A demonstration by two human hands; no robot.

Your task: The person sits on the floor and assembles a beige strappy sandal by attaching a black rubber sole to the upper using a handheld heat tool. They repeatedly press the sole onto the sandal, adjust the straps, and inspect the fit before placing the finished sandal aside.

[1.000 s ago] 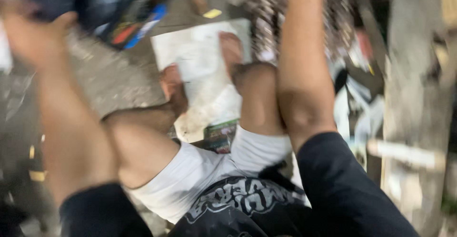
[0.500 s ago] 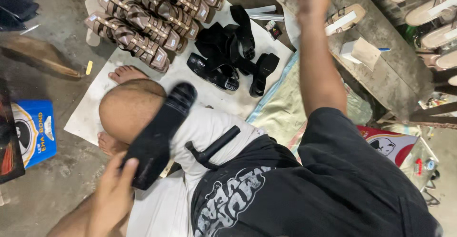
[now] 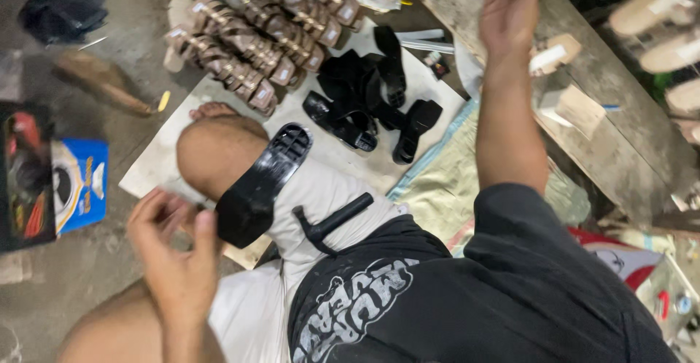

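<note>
Black shoe sole [image 3: 264, 185] lying across the bent knee, tread side up, long axis running from near-left to far-right, ribbed broader end pointing far-right toward the black straps [image 3: 364, 100] on the white sheet [image 3: 157, 162]. Probably light, stiff yet slightly flexible rubber, grippy rather than slick; best taken at the near-left end or pinched across the narrow waist. Left hand [image 3: 175, 250] just beside that near end, fingers loosely curled, seemingly holding nothing. Right hand [image 3: 510, 5] raised over the wooden surface [image 3: 620, 144], fingers blurred, grasp impossible to tell. Hammer [image 3: 332, 221] resting on the lap.
</note>
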